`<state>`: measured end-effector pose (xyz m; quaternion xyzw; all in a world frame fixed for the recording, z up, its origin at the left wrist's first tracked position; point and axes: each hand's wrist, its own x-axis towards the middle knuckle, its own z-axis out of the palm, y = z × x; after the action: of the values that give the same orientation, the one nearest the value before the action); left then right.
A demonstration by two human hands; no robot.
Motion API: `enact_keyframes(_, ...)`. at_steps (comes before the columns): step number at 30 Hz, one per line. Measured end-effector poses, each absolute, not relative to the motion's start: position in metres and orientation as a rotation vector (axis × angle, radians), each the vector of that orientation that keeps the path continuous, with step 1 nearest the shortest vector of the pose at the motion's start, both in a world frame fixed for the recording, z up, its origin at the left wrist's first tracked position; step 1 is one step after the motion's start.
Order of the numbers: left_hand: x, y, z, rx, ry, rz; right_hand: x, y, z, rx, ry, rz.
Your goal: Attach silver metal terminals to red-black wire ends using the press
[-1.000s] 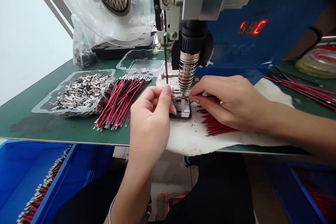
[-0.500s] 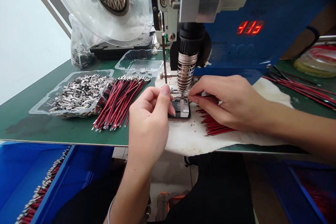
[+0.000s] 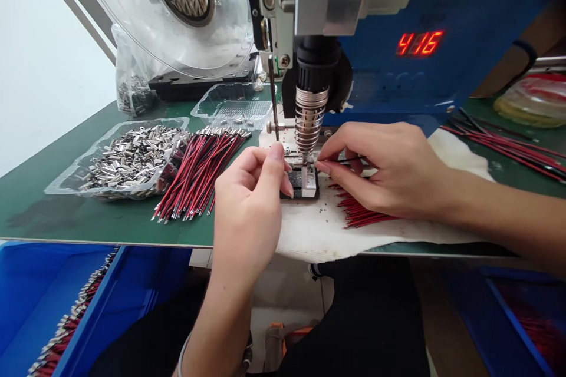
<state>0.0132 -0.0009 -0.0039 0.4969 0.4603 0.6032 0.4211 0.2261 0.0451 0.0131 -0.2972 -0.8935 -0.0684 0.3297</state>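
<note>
A soldering iron point(image 3: 311, 121) in a spring-wrapped holder points down at a small metal fixture point(image 3: 311, 181) on the bench. My right hand point(image 3: 389, 168) pinches a thin dark wire point(image 3: 351, 159) beside the iron's tip, its end close to the fixture. To the left of the tip, my left hand point(image 3: 250, 206) has thumb and forefinger pressed together; whatever lies between them is hidden. Under my right hand, a bundle of red and black wires point(image 3: 360, 212) rests on a white cloth point(image 3: 309, 235).
A clear tray point(image 3: 66, 184) of metal connectors stands at left, beside a pile of red-black wires with connectors point(image 3: 198, 174). Behind are another clear tray point(image 3: 207, 107) and a large reel point(image 3: 230, 29). The blue machine point(image 3: 380, 82) displays red digits. Blue bins point(image 3: 145, 283) sit below the bench edge.
The view has shifted slightly, moving everything a little left. Both hands keep nearly the same pose at the iron's tip. More of the dark wire shows in my right hand; the display digits differ.
</note>
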Motion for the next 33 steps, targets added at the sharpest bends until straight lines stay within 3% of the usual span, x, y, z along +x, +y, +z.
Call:
enact_keyframes(23,0.015,-0.002,-0.003,1.212,1.152,1.52,0.226,0.046,0.013,-0.662,-2.314,-0.194)
enact_keyframes(33,0.017,-0.024,0.0,1.316,1.304,1.545,0.223,0.025,0.025,-0.605,-2.148,-0.526)
